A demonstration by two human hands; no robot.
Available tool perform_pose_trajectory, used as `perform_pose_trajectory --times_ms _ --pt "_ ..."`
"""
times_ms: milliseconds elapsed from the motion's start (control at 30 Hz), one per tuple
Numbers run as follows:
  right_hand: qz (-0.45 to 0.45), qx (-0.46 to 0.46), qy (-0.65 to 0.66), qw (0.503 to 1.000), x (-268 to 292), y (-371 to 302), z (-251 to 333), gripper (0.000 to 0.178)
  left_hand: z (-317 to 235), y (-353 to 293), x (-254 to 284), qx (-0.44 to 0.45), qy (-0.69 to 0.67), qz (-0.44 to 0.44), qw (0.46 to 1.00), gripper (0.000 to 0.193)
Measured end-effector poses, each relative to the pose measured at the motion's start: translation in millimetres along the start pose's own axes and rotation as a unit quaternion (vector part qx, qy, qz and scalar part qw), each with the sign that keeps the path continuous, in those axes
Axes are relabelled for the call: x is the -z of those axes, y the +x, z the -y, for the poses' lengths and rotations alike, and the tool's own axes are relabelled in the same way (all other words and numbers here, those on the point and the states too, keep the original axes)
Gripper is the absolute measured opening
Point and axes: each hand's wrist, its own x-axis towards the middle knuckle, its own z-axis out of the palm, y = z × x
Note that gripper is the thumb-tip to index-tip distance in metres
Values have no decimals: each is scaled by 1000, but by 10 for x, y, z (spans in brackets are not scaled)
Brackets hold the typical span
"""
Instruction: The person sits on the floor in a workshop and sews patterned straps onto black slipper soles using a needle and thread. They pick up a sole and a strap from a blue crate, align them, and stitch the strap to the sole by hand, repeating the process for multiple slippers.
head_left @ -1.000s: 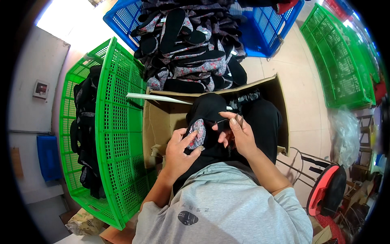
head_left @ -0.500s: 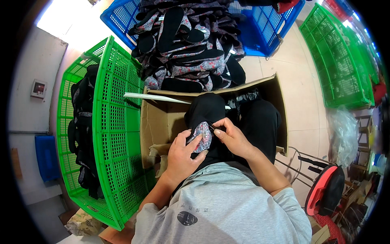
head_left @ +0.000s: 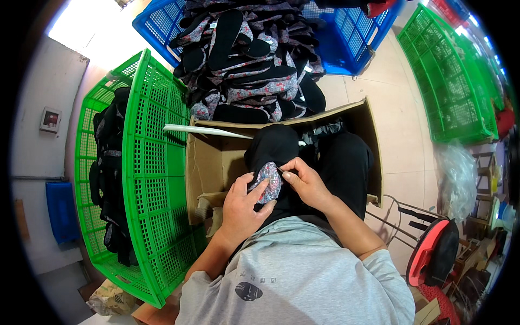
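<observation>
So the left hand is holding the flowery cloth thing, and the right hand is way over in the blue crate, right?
Not quite: the right hand isn't in the blue crate. The head view shows its fingers right by the edge of the flowery cloth thing. The left hand is indeed holding it.

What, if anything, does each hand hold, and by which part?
The left hand holds a floral fabric piece by its left and lower side. The right hand pinches at its upper right edge; exactly what, I cannot tell.
</observation>
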Motion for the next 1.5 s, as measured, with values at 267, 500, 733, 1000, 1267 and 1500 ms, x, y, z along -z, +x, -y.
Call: perform_pose_trajectory --times_ms 267,500,733,1000,1267,1500 --pt "-191 20 242 951 -13 -35 -26 18 16 -30 5 -2 -2 -4 1000 51" --pt "-96 -21 -172 980 139 141 -69 42 67 -47 -28 -22 -26 -1 999 50" --pt "-26 -65 -184 980 137 283 -92 17 175 -155 -288 -40 -5 -50 998 50" --pt "-10 28 -123 992 104 105 -160 19 359 7 -472 -47 7 -80 996 46" --pt "14 55 -134 989 128 15 -125 23 507 323 -624 -5 66 -121 990 30" --pt "26 60 -105 992 113 168 -160 24 693 736 -703 7 180 -143 973 9"
